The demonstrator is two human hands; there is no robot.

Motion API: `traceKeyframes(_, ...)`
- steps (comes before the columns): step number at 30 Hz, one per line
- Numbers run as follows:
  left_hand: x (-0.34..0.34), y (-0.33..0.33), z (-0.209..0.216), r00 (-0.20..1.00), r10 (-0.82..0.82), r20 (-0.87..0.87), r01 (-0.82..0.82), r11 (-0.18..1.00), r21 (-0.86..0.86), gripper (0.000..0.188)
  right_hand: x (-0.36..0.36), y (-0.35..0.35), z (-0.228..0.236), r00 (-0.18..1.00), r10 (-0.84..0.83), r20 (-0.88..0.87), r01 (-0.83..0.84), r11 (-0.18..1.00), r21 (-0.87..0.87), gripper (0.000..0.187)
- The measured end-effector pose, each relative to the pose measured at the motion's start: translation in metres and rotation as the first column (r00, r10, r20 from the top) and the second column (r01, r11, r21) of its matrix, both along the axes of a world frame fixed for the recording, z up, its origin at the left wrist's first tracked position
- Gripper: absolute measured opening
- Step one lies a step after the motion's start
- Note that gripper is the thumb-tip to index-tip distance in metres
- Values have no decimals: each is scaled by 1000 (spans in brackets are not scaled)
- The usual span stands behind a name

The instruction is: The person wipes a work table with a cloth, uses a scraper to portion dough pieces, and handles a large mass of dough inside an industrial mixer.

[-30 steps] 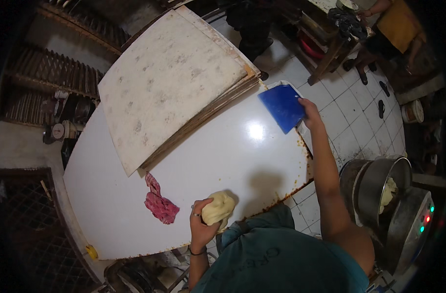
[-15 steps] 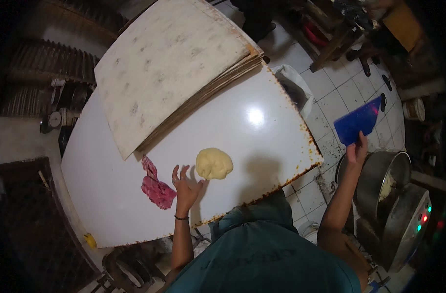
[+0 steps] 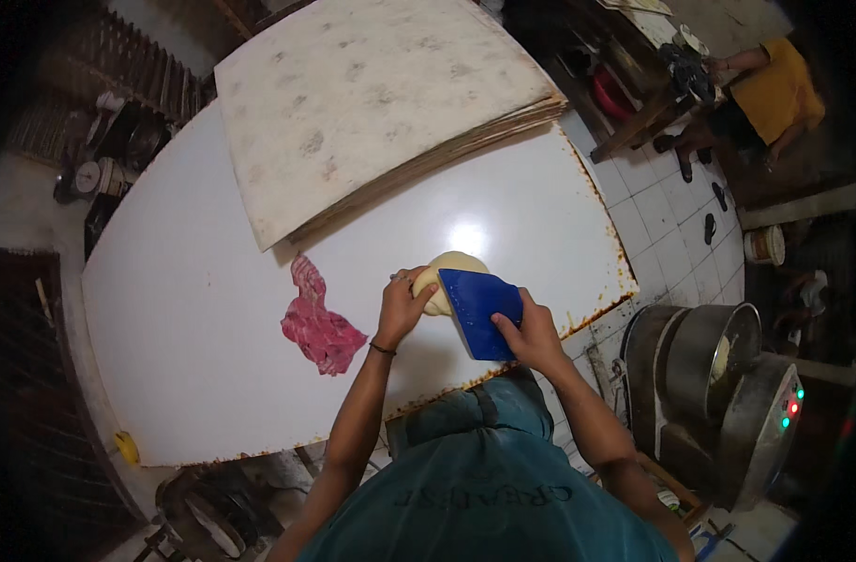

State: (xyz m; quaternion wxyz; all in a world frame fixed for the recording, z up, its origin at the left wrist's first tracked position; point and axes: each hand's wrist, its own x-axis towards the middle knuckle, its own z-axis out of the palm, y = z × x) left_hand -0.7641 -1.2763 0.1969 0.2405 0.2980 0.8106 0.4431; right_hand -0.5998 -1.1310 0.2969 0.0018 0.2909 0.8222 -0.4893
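A lump of pale yellow dough (image 3: pixel 461 260) lies on the white tabletop (image 3: pixel 193 309). My left hand (image 3: pixel 404 302) grips its left side, the thumb pressed along the near edge. In my right hand (image 3: pixel 533 334) is a flat blue dough scraper (image 3: pixel 481 314), thumb on top of it and fingers underneath. The scraper's left edge lies against the dough and hides part of its right side; whether it cuts in, I cannot tell. Left of my left hand, a crumpled pink cloth (image 3: pixel 320 323) rests on the table.
A stack of floury boards (image 3: pixel 381 103) covers the table's far part. The table's right edge is rusty. At the right stands a machine with a steel bowl (image 3: pixel 718 351) and lit buttons. Farther off is a person in a yellow shirt (image 3: pixel 774 94).
My right hand has brought the scraper from beyond the table's right edge over to the dough. My left hand, spread beside the dough before, now holds it.
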Motion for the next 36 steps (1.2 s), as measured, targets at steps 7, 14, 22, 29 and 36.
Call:
traceKeyframes(7, 5, -44, -18, 993, 110, -44, -109, 994, 13, 29, -40, -47, -17, 971, 183, 153, -224, 920, 321, 26)
traceKeyframes(14, 0, -71, -30, 991, 79, -106, -85, 995, -48, 26, -93, -87, -21, 863, 366, 349, -500, 719, 483, 14)
traceKeyframes(22, 21, -90, -24, 981, 75, -180, -64, 996, 68, 15, -131, -88, -30, 812, 467, 351, -583, 680, 444, 19)
traceKeyframes(29, 91, -136, 19, 955, -236, -181, 220, 970, -103, 34, -202, -94, -37, 885, 465, 17, -408, 758, 509, 19)
traceKeyframes(36, 31, -91, 55, 944, 256, -210, -254, 966, 36, 24, -95, -22, 20, 943, 97, -319, -36, 981, 193, 26)
